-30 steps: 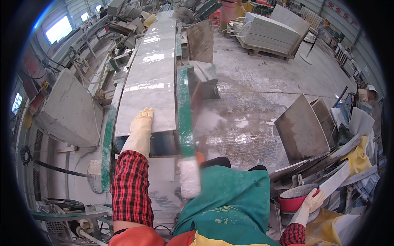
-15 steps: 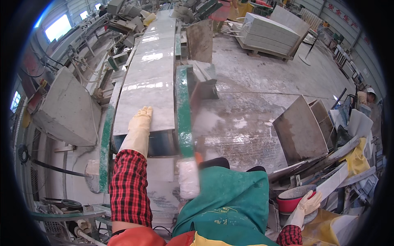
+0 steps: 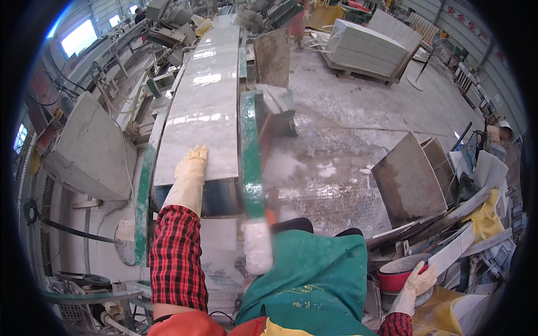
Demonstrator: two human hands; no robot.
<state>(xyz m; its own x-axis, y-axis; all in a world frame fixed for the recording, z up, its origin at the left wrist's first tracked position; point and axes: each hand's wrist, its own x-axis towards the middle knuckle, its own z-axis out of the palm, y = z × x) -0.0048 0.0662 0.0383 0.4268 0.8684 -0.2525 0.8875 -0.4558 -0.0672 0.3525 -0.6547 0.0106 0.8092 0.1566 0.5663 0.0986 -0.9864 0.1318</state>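
Left of the green rail [image 3: 252, 159], my left hand [image 3: 191, 166] still lay flat on the white stone slab [image 3: 219, 154], so work seemed paused. Right of it, by a red tub [image 3: 395, 281], I couldn't tell if my right hand [image 3: 418, 281] gripped.

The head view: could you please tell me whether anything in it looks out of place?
The pile at right looks askew: its strips lie at odd angles, with a yellow sheet caught among them. The floor beside the green rail looks wet, with pale smears, perhaps spilled residue. The slab under the left hand shows no plain damage.
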